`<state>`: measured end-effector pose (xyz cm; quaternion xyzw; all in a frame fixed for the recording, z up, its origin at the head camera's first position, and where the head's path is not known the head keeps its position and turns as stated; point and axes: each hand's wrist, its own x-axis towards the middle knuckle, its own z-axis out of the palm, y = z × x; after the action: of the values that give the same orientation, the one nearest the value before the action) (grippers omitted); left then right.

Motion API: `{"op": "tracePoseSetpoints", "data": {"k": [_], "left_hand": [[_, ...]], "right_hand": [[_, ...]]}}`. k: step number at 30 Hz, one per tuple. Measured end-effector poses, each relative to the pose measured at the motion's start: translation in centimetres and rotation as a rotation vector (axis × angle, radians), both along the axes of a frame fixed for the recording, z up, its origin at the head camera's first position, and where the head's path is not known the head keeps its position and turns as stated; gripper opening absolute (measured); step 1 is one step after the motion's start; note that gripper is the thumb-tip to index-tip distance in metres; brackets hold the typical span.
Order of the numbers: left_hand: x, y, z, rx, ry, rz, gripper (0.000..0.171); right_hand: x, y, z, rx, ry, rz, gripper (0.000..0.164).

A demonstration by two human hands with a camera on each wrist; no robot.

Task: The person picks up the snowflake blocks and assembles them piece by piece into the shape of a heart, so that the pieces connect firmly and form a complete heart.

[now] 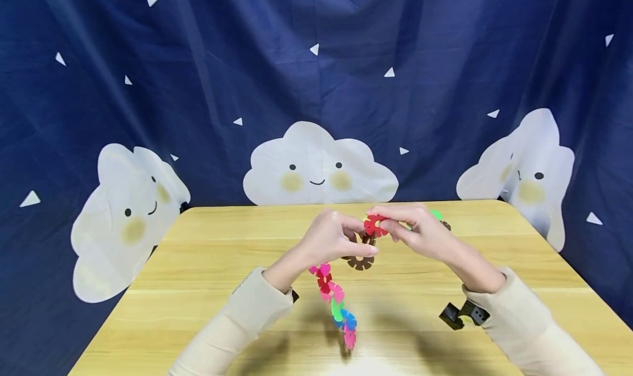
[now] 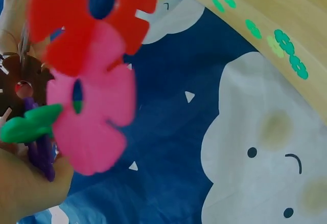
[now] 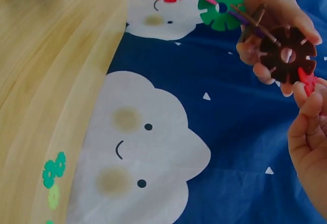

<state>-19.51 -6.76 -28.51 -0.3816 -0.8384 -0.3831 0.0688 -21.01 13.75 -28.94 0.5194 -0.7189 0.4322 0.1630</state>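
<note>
Raised above the table, my left hand [image 1: 328, 236] grips a chain of slotted flower-shaped plastic discs by its brown disc [image 1: 361, 263]. From that hand the chain hangs toward me, with a pink disc [image 1: 332, 293], a green disc [image 1: 337, 311] and a blue disc [image 1: 348, 320] among its pieces. My right hand [image 1: 420, 230] pinches a red disc [image 1: 375, 226] between thumb and fingers. In the right wrist view this red disc [image 3: 309, 82] meets the rim of the brown disc [image 3: 288, 55]. Close to the left wrist camera hang another red disc [image 2: 92, 45] and a pink disc [image 2: 94, 121].
Loose green discs [image 2: 253, 28] and a light green disc [image 2: 275, 46] lie near the table edge. A brown disc [image 1: 446, 225] shows beyond my right hand. The wooden table [image 1: 198, 266] ends at a dark blue curtain [image 1: 217, 62] with cloud faces.
</note>
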Motion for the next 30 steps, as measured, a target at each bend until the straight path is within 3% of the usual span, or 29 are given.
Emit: {"op": "tracePoseSetpoints", "data": {"k": [3, 6, 12, 14, 16, 19, 23, 26, 30], "left_hand": [[-0.1, 0.1, 0.2, -0.021, 0.014, 0.008, 0.013], [-0.1, 0.2, 0.4, -0.063, 0.054, 0.029, 0.013], [0.2, 0.2, 0.7, -0.211, 0.18, 0.087, 0.026], [0.2, 0.3, 0.8, -0.272, 0.186, 0.108, 0.031], [0.1, 0.4, 0.9, -0.338, 0.147, 0.102, 0.031], [-0.4, 0.5, 0.8, -0.406, -0.007, -0.001, 0.028], [-1.1, 0.9, 0.0, -0.315, -0.19, -0.174, 0.024], [-1.0, 0.9, -0.2, -0.238, -0.213, -0.203, 0.023], [-0.7, 0.9, 0.5, -0.233, -0.184, -0.159, 0.019]], "right_hand": [[0.3, 0.1, -0.1, -0.034, -0.109, -0.017, 0.041], [0.6, 0.1, -0.1, -0.063, -0.149, -0.059, 0.043], [1.1, -0.2, -0.1, -0.067, -0.027, -0.176, 0.033], [1.3, -0.2, -0.1, -0.071, -0.005, -0.192, 0.033], [1.4, -0.3, -0.1, -0.076, 0.007, -0.19, 0.033], [1.6, -0.2, 0.0, -0.11, 0.015, -0.163, 0.031], [1.7, -0.1, 0.3, -0.1, 0.032, -0.143, 0.027], [1.7, 0.1, 0.3, -0.081, 0.035, -0.157, 0.027], [1.7, 0.6, 0.2, -0.104, 0.022, -0.174, 0.032]]}}
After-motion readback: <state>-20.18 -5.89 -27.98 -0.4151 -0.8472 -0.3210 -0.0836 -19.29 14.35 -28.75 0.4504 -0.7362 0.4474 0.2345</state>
